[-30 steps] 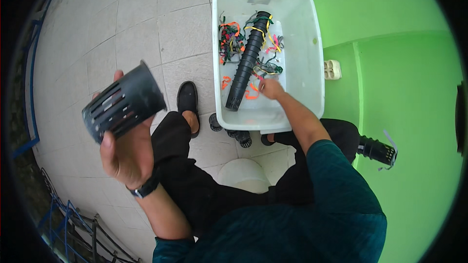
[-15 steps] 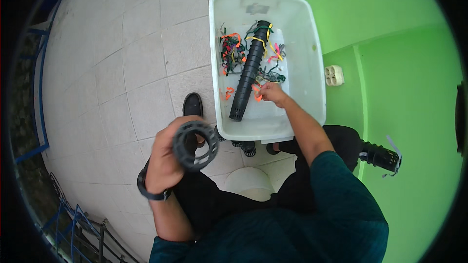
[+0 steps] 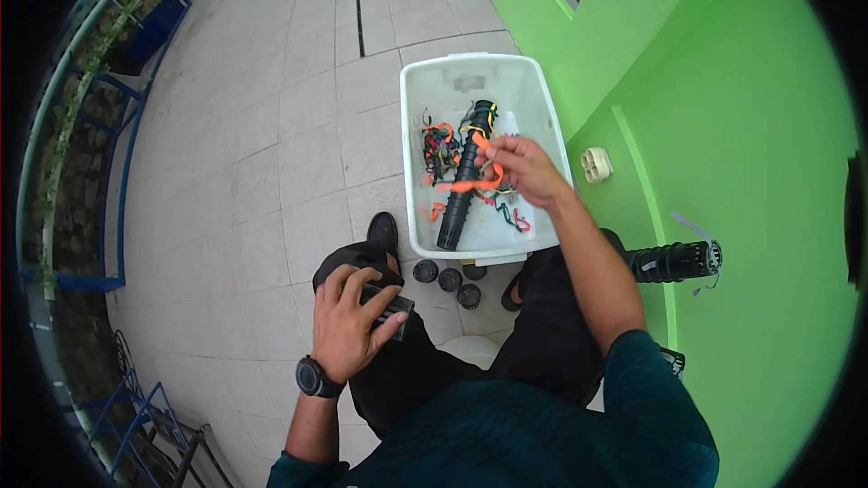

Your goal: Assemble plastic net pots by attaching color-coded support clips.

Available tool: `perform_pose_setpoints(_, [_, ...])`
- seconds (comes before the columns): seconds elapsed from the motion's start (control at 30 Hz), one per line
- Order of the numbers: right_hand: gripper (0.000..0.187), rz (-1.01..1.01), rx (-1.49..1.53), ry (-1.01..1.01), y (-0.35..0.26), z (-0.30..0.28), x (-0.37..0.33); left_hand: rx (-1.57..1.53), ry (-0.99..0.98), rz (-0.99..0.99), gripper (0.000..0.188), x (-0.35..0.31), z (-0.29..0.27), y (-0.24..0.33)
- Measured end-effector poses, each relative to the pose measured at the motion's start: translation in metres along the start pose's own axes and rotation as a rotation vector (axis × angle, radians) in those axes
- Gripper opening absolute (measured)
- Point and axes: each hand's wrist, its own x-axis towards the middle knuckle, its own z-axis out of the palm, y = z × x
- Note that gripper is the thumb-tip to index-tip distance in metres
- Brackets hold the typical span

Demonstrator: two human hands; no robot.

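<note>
In the head view, the left hand [image 3: 348, 321] grasped a black slotted cup [image 3: 396, 305] over the left thigh [image 3: 389, 375], its fingers curled around the side. The right hand [image 3: 532, 172] pinched an orange strip [image 3: 465, 186] above the white tub [image 3: 475, 258], the loose part crossing in front of a long stack of black cups [image 3: 455, 217]. Tangled coloured strips [image 3: 439, 149] lay in the tub left of that stack; more black cups [image 3: 449, 279] stood on the tiled floor [image 3: 271, 217], near the tub

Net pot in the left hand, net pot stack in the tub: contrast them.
The net pot is single and short; the net pot stack is long, many nested together. The left hand holds the net pot; the net pot stack lies in the tub. Both are black.
</note>
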Motion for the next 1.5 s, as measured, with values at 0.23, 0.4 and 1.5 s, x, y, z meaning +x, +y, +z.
perform_pose_setpoints(0.23, [0.024, -0.066, 0.062, -0.099, -0.003, 0.049, -0.009, -0.640, 0.248, -0.711, 0.055, -0.043, 0.036, 0.022])
perform_pose_setpoints(0.4, [0.022, -0.281, -0.246, 0.084, -0.028, 0.053, -0.012, -1.208, 0.143, -0.646, 0.031, 0.008, 0.027, 0.012])
perform_pose_setpoints(1.5, [0.006, -0.490, -0.386, 0.414, -0.050, 0.028, -0.005, -1.949, -0.103, -0.179, 0.049, 0.216, 0.107, -0.068])
